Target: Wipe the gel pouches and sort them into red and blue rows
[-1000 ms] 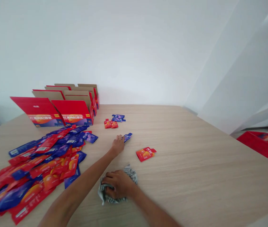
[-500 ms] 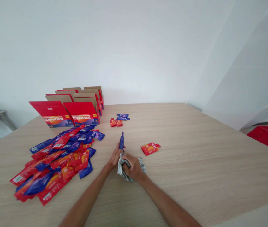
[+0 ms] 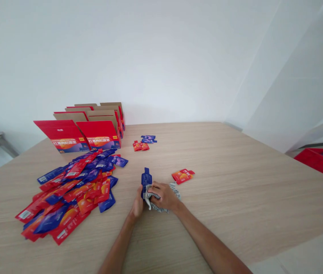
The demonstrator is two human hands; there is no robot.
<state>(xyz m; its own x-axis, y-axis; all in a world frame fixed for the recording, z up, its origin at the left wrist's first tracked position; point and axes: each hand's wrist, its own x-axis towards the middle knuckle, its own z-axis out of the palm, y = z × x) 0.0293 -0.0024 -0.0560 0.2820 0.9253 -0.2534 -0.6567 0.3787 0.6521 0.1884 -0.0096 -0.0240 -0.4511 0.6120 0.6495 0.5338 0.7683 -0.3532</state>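
Observation:
A dark blue pouch (image 3: pixel 146 178) with a narrow spout end pointing away from me is gripped along its left edge by my left hand (image 3: pixel 137 203). My right hand (image 3: pixel 163 195) is closed on a crumpled grey-and-white cloth (image 3: pixel 155 205), which presses against the lower right of the pouch. Part of the pouch is hidden behind the cloth and fingers. To the right of my hands a single red-orange pouch (image 3: pixel 183 176) lies flat on the table.
A heap of red and blue pouches (image 3: pixel 78 186) covers the table's left side. Behind it stand rows of open red cartons (image 3: pixel 101 135). Small groups of red pouches (image 3: pixel 141 146) and blue pouches (image 3: pixel 148 139) lie farther back. A red container (image 3: pixel 318 163) is at the right.
The blue pouch has turned from edge-on to show its broad face. The cloth and my right hand have shifted slightly up and right; my left hand has moved slightly down.

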